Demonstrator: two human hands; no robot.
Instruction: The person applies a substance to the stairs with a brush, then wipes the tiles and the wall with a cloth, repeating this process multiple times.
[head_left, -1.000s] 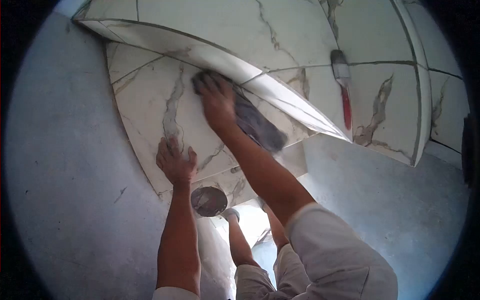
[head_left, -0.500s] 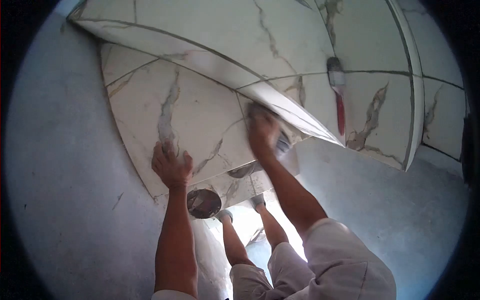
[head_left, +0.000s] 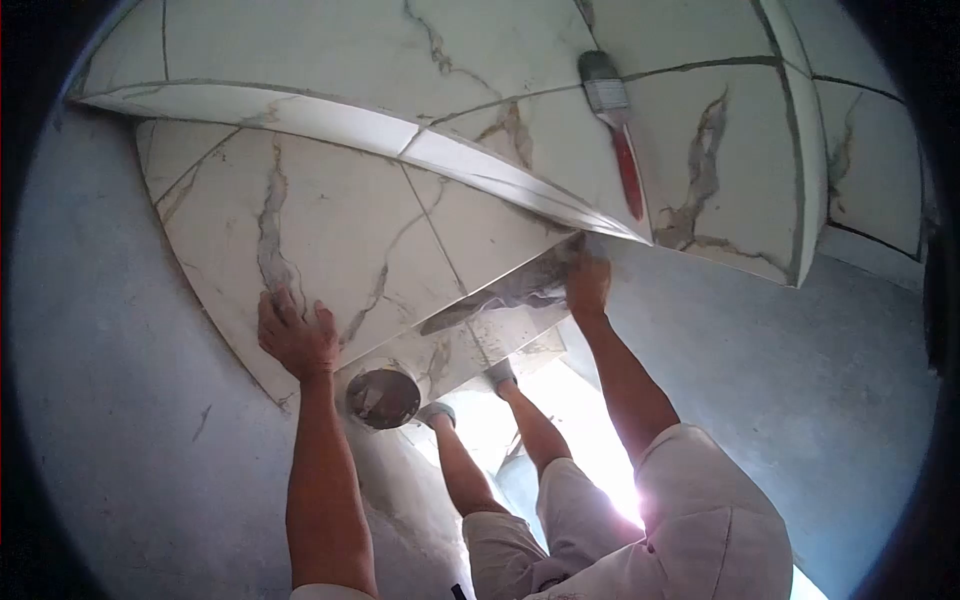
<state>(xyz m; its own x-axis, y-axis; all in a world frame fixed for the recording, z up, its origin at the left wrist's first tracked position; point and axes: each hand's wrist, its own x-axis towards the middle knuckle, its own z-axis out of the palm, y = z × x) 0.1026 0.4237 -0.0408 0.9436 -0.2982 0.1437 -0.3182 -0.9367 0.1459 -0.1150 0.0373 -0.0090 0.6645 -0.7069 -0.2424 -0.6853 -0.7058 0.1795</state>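
Note:
My left hand (head_left: 300, 335) rests with spread fingers on a marbled tile step (head_left: 330, 210), near its front left part. At the right end of the same step, my right hand (head_left: 588, 282) has its fingers closed on a dark cloth (head_left: 520, 285). The cloth hangs along the step's front edge, with dust or a blur around it. On the step above lies a brush (head_left: 615, 125) with a red handle and dark bristles. A round container (head_left: 383, 398) stands on the lower step, below and right of my left hand.
Grey walls (head_left: 120, 330) flank the stairs on the left and right (head_left: 760, 380). Dark joint lines run between the upper tiles. My legs and feet (head_left: 460, 470) show below the lower step, beside bright light.
My right hand has swept the cloth right and down, from the back of the step to its front right edge. My left hand stays on the tile. The view has shifted.

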